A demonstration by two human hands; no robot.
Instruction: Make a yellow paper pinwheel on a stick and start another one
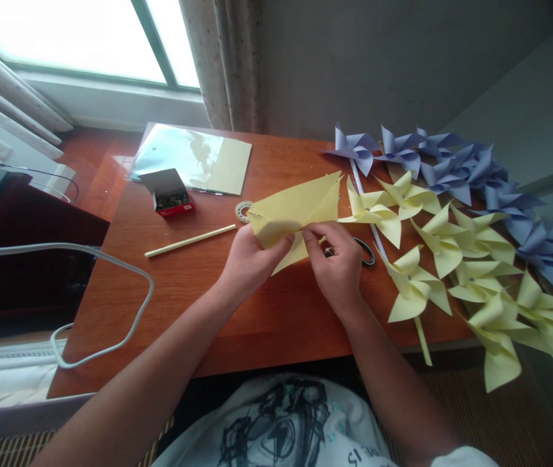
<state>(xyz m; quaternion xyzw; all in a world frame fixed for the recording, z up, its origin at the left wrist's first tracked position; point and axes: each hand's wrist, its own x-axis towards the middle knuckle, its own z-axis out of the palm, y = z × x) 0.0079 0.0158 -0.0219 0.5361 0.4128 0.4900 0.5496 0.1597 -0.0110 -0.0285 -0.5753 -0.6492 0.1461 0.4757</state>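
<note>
A yellow sheet of paper [305, 201] is held up above the middle of the table, its near part bent and a corner hanging down. My left hand [254, 256] grips its near left side, thumb on top. With thumb and fingers closed, my right hand [332, 259] pinches the paper's near edge right beside the left thumb. Just behind the paper's left corner lies a roll of tape [244, 211], partly covered. Scissors [367, 253] show a black handle next to my right hand, the rest hidden. A rolled yellow paper stick [191, 240] lies to the left.
Several yellow pinwheels [410, 285] and purple pinwheels [354, 148] spread along the right side. A red box [172, 194] of small metal pieces stands open at the left, before a glossy folder with yellow sheets [227, 170]. A white cable [147, 298] loops over the table's left edge.
</note>
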